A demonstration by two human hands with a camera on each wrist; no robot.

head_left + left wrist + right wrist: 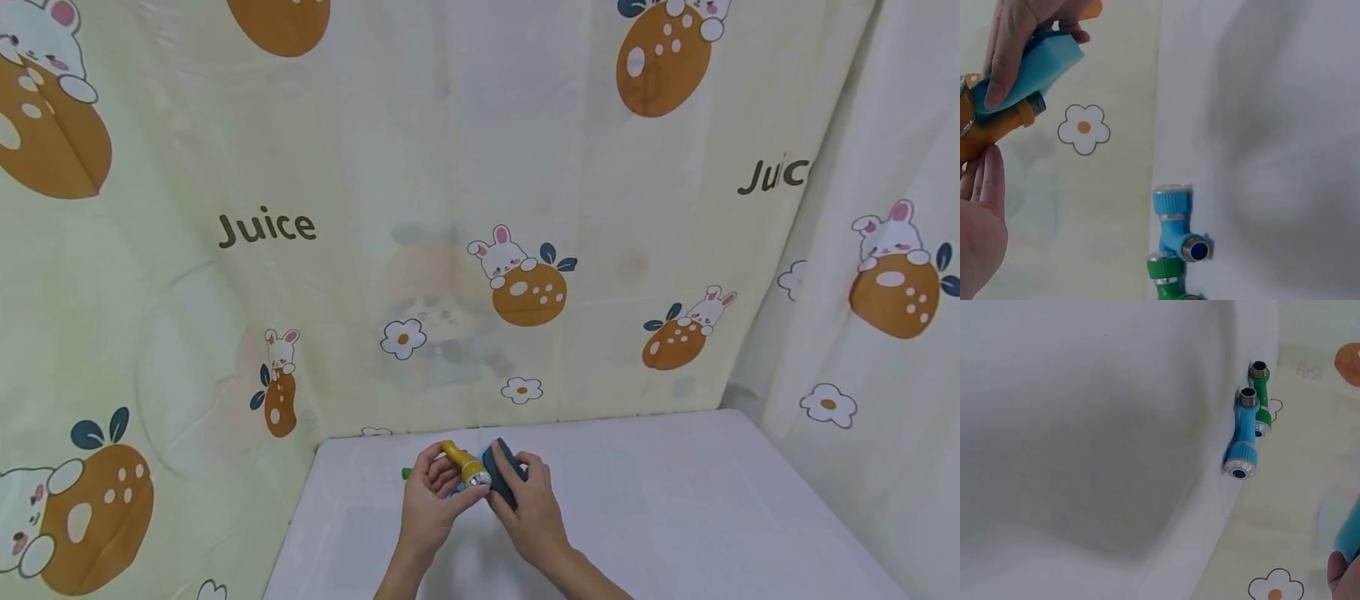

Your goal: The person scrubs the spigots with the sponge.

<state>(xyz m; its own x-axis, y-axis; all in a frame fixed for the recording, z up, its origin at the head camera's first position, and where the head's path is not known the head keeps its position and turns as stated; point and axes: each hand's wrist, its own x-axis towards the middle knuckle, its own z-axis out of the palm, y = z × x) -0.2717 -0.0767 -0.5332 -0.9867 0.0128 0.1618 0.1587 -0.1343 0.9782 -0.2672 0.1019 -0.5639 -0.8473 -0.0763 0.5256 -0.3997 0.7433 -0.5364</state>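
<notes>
My left hand (431,510) holds a yellow, elbow-shaped tap fitting (463,462) with a clear, silvery wide end. In my right hand (534,518) is a sponge (501,477), dark teal on one face and light blue on the other. Seen from the left wrist, the sponge (1047,65) lies along the fitting (997,132), with the right thumb pressed on the sponge's side. Left fingers (991,181) support the fitting from below. Only a corner of the sponge (1350,531) and a fingertip show in the right wrist view.
A blue fitting (1174,231) and a green fitting (1167,270) of similar shape lie side by side at the far edge of the white table (675,500). Behind the table hangs a cream curtain (450,167) printed with rabbits, oranges and flowers.
</notes>
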